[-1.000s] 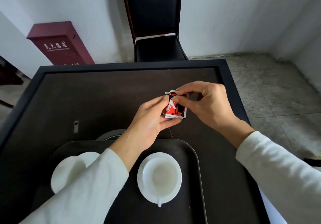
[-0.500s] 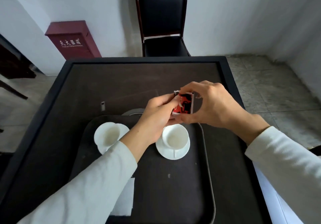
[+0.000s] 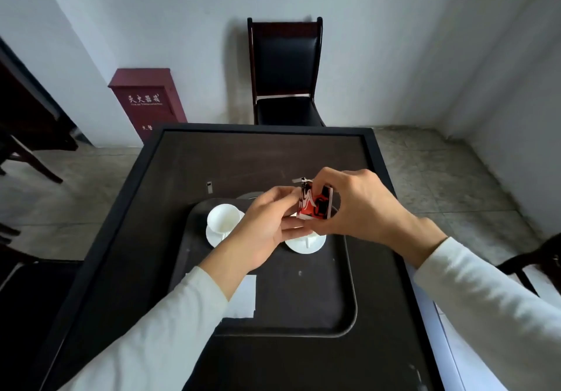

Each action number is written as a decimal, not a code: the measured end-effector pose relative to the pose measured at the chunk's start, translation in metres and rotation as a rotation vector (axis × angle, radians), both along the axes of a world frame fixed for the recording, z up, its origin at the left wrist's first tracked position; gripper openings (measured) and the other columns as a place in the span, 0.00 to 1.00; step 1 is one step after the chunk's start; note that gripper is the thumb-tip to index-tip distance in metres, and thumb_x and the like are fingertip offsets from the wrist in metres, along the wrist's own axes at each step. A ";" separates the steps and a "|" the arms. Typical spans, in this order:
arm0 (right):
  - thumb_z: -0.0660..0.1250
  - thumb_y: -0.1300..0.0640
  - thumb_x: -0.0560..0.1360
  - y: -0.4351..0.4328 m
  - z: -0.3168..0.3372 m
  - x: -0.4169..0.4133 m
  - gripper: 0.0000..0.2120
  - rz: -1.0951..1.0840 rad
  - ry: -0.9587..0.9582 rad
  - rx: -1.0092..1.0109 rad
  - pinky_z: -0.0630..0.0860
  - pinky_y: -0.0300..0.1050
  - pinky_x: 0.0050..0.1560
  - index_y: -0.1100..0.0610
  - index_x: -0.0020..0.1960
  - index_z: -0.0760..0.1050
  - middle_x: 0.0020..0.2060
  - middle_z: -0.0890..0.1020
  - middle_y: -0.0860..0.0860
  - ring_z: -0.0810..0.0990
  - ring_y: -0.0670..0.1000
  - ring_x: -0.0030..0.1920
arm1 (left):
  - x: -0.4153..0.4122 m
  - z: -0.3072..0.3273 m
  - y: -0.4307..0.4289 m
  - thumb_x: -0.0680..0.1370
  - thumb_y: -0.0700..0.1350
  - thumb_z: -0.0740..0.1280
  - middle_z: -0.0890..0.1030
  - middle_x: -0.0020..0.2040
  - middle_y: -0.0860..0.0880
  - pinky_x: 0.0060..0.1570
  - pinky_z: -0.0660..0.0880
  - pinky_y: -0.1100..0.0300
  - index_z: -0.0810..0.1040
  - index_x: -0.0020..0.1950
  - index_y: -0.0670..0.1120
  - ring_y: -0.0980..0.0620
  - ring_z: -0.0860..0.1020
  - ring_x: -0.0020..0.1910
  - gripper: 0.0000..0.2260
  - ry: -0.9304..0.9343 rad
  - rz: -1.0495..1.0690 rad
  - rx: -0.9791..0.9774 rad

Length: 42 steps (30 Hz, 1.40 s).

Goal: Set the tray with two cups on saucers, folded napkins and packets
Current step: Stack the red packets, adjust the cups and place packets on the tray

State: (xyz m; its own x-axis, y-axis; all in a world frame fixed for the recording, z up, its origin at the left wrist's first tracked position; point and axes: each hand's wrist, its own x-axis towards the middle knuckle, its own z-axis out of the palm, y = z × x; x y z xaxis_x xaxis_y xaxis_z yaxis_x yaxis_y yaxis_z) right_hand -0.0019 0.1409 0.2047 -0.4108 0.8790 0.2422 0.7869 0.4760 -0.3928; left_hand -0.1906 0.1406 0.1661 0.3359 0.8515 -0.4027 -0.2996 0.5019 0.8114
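A dark tray (image 3: pixel 340 308) lies on the table. At its far left a white cup (image 3: pixel 223 216) stands on a saucer (image 3: pixel 212 239). A second saucer (image 3: pixel 306 243) sits at the tray's far right, its cup mostly hidden behind my hands. A white folded napkin (image 3: pixel 243 298) lies on the tray's left, partly under my left sleeve. Above the right cup both hands hold red, black and white packets (image 3: pixel 315 204): my left hand (image 3: pixel 264 230) pinches their left edge, my right hand (image 3: pixel 361 205) grips the right side.
The dark table (image 3: pixel 261 160) has a raised black rim. A small silver object (image 3: pixel 209 187) lies beyond the tray. A black chair (image 3: pixel 285 69) stands at the far end, a red cabinet (image 3: pixel 145 99) by the wall. Another chair (image 3: pixel 534 263) shows at right.
The view has pulled back and up, so the whole tray and napkin show. My hands stayed together on the packets, now held over the right cup.
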 end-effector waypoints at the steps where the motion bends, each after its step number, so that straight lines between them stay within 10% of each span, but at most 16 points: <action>1: 0.79 0.39 0.62 -0.007 0.007 -0.002 0.23 0.003 0.036 0.003 0.74 0.38 0.34 0.49 0.46 0.74 0.33 0.79 0.42 0.76 0.43 0.31 | -0.002 0.002 -0.008 0.84 0.44 0.66 0.86 0.54 0.38 0.47 0.84 0.49 0.79 0.56 0.43 0.41 0.87 0.47 0.05 -0.064 0.006 -0.016; 11: 0.79 0.34 0.62 -0.047 0.027 0.001 0.26 0.082 0.150 -0.073 0.78 0.45 0.44 0.50 0.49 0.76 0.40 0.84 0.44 0.83 0.48 0.41 | 0.004 -0.018 -0.068 0.76 0.53 0.75 0.82 0.64 0.38 0.53 0.81 0.51 0.69 0.77 0.41 0.45 0.84 0.58 0.33 -0.451 0.010 -0.146; 17: 0.79 0.36 0.62 -0.053 -0.002 0.021 0.27 0.132 0.166 -0.173 0.80 0.42 0.46 0.51 0.51 0.77 0.41 0.84 0.42 0.83 0.45 0.43 | 0.026 -0.041 -0.085 0.76 0.51 0.76 0.84 0.61 0.41 0.51 0.81 0.53 0.83 0.64 0.46 0.48 0.85 0.54 0.19 -0.480 0.044 -0.177; 33: 0.80 0.40 0.63 -0.061 -0.127 0.062 0.24 0.183 0.102 -0.438 0.81 0.41 0.46 0.48 0.51 0.75 0.43 0.84 0.44 0.83 0.45 0.42 | 0.073 -0.129 -0.125 0.75 0.51 0.75 0.81 0.67 0.37 0.54 0.82 0.49 0.77 0.69 0.46 0.41 0.83 0.63 0.24 -0.310 0.238 -0.470; 42: 0.79 0.44 0.64 -0.066 -0.199 0.064 0.27 0.037 -0.071 -0.478 0.81 0.47 0.47 0.50 0.57 0.71 0.49 0.80 0.47 0.79 0.51 0.47 | 0.087 -0.160 -0.122 0.83 0.54 0.65 0.85 0.61 0.46 0.62 0.80 0.48 0.79 0.65 0.47 0.48 0.84 0.58 0.16 0.425 0.286 -0.413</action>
